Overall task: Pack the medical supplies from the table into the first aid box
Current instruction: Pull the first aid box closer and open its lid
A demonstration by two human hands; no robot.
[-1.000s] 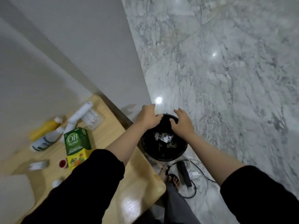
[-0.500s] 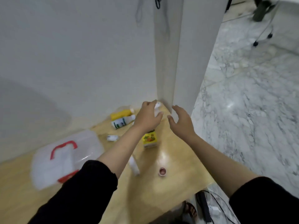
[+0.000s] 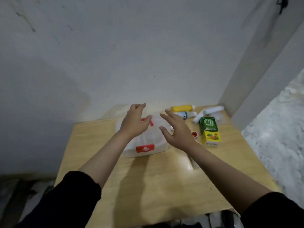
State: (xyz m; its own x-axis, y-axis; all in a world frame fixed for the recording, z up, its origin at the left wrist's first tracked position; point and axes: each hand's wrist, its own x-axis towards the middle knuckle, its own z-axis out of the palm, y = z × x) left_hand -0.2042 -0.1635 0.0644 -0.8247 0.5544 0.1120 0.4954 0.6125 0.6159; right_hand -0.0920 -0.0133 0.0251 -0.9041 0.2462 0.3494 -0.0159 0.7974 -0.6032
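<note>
Both hands are out over the wooden table (image 3: 148,186), and neither one has hold of anything. Nearest me, a small white tube (image 3: 194,162) lies on the bare wood just under the right forearm; a careless sweep of that arm could roll it toward the table's edge. The left hand (image 3: 134,123) hangs with fingers loosely spread and curled above the first aid box (image 3: 148,145), and the right hand (image 3: 178,130) is splayed wide beside it, palm turned inward. The box looks shut, its red clasp facing the person and a red handle (image 3: 150,122) showing between the hands, so nothing can go in until the lid comes up. If they pull at the handle rather than the clasp, I'd guess the light box just slides or tips. To the right stands a green and yellow carton (image 3: 209,131), with a little red cap (image 3: 195,134) just beside it; the cap is easy to knock off or forget. Farther back, by the wall, lie a yellow bottle (image 3: 181,108), a white bottle (image 3: 186,115) and a white roll (image 3: 208,113), all on their sides and liable to roll when bumped.
</note>
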